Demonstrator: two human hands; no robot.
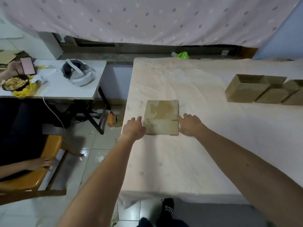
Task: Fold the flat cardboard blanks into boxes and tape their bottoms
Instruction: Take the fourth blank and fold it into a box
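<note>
A flat brown cardboard blank (161,117) lies on the pale cloth-covered table (188,158), near its left side. My left hand (133,128) lies at the blank's left edge, fingers straight and spread. My right hand (191,124) lies at its right edge, fingers straight too. Both hands touch the blank's sides and neither grips it. Three folded cardboard boxes (246,89) stand in a row at the table's far right, open tops up.
To the left stands a white side table (65,89) with a headset (77,73), a food bowl (14,83) and another person's hand holding a phone (27,65). An orange chair (41,163) stands on the tiled floor. A dotted curtain (147,18) hangs behind.
</note>
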